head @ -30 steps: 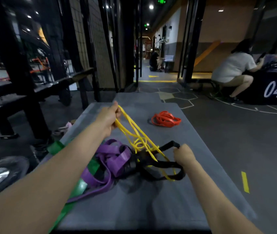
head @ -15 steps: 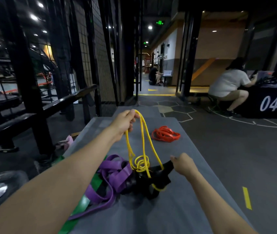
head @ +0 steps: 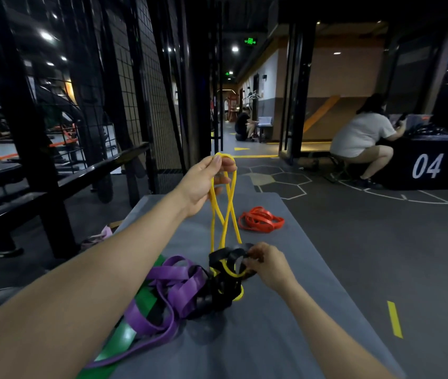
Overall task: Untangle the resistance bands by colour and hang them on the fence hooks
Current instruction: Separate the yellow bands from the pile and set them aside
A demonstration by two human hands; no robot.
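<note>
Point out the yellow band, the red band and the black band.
yellow band point(head: 213, 214): head view, on the left strand below the left hand.
red band point(head: 261, 219): head view, middle of the coil.
black band point(head: 224, 255): head view, raised loop beside the right hand.

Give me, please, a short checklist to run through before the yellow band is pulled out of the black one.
1. Left hand has a grip on the yellow band: ok.
2. Right hand holds the black band down: ok.
3. Yellow free of black: not ok, its lower loops thread through it.
4. Yellow strands uncrossed: not ok, they cross in mid-air.
5. Red band lies apart on the mat: ok.
6. Fence hook within reach: cannot tell.
</note>
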